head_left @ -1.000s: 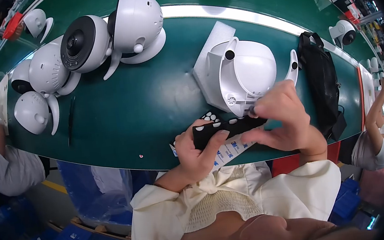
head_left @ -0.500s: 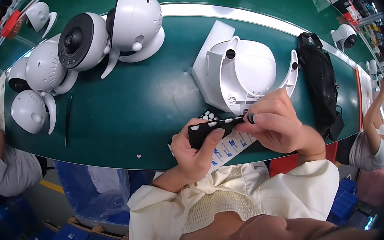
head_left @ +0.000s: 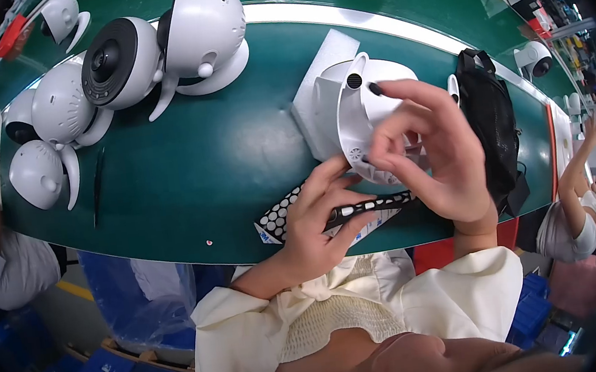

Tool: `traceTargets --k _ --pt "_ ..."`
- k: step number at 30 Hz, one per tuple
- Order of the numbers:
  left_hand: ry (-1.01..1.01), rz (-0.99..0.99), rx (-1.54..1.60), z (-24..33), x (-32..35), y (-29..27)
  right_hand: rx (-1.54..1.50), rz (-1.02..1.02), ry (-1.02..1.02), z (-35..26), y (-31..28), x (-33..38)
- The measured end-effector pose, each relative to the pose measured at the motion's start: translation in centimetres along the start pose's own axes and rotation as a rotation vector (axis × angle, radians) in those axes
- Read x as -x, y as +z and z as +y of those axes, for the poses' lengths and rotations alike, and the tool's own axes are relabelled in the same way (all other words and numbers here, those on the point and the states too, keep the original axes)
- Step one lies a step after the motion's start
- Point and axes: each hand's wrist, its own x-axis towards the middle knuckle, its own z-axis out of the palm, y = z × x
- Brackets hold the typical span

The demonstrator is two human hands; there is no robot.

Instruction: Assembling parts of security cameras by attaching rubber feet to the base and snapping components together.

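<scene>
My left hand [head_left: 320, 216] is closed on a folded sticker sheet [head_left: 279, 216], black with rows of white dots; a pale printed backing shows beneath it. My right hand [head_left: 437, 152] is raised over a white rounded plastic housing [head_left: 349, 121]. Its thumb and one finger come together near the housing's rim, while another finger stretches toward a round black pad [head_left: 354, 81] on the housing's curved arm. Whether something small sits in that pinch is too unclear to tell. The housing rests on a white foam block [head_left: 314, 100], partly hidden behind my right hand.
White camera units [head_left: 203, 31] stand grouped at the far left of the green table [head_left: 184, 155]. A thin black pen-like tool [head_left: 99, 186] lies near them. A black bag [head_left: 488, 127] lies right of the housing. Other people [head_left: 12, 255] work at both sides.
My right hand has left the sticker sheet and risen over the housing. My left hand has shifted slightly and still holds the sheet, showing more of its dotted face.
</scene>
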Motion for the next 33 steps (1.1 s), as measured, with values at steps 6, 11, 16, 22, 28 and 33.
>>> traceTargets --k 6,11,16,22,28,33 --pt "0.025 -0.002 0.096 -0.3 0.3 -0.2 0.004 -0.045 0.045 -0.2 0.9 -0.4" --pt "0.006 -0.011 0.154 -0.4 0.4 -0.1 0.094 -0.055 0.028 0.0 0.7 -0.2" --pt "-0.003 -0.009 0.187 -0.2 0.2 -0.3 0.151 -0.037 0.014 0.3 0.9 -0.1" --pt "-0.023 0.006 0.230 -0.2 0.3 -0.5 0.225 -0.019 -0.061 0.4 0.8 0.0" --pt "-0.007 -0.020 0.108 0.5 0.1 -0.6 0.947 -0.069 -0.576 -0.6 0.4 0.7" --pt "-0.055 -0.048 0.174 -0.2 0.4 -0.4 0.375 0.028 -0.275 -0.4 -1.7 1.0"
